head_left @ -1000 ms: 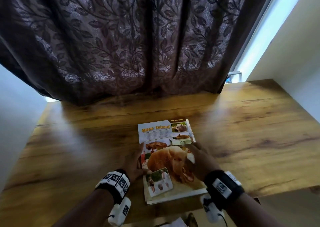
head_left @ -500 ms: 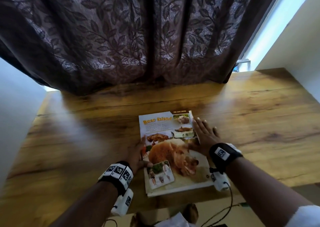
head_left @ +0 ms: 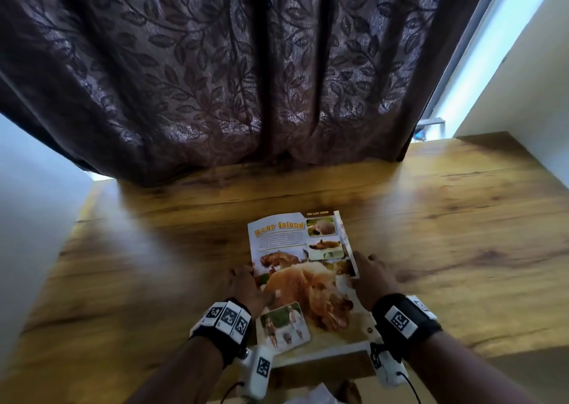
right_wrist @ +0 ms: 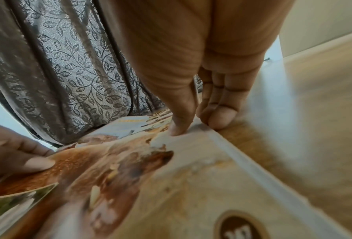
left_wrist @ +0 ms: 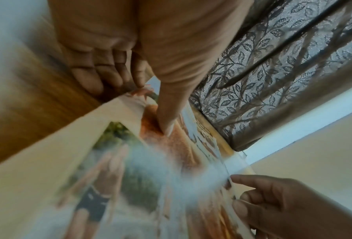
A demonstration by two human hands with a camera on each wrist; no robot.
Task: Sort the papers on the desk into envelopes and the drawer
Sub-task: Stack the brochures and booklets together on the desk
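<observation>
**Desk editor:** What sits at far left?

**Photographer:** A pale wall [head_left: 27, 219], then the wooden desk [head_left: 154, 265] running to the right under a dark leaf-patterned curtain [head_left: 215, 80].

**Desk editor:** And the first hand?

**Photographer:** The left hand [head_left: 246, 283] grips the left edge of a stack of papers [head_left: 308, 280]. The left wrist view shows its thumb [left_wrist: 166, 113] pressed on top of the printed page while the fingers [left_wrist: 97, 76] curl down at the edge against the desk. A black band with square markers [head_left: 228, 317] wraps that wrist.

**Desk editor:** Where do the papers lie?

**Photographer:** Flat near the desk's front edge, between the two hands. The top sheet reads "Bear Island" over pictures of brown bears, with a small photo of people at its lower left. White edges of further sheets show beneath it at the near end.

**Desk editor:** The right side?

**Photographer:** The right hand [head_left: 372, 280] holds the stack's right edge the same way: thumb [right_wrist: 181, 122] on top, fingers [right_wrist: 220, 116] curled down beside the sheets onto the wood. It wears a matching band [head_left: 403, 320]. Beyond it, bright window light [head_left: 480, 65] and a cream wall [head_left: 538, 95].
</observation>
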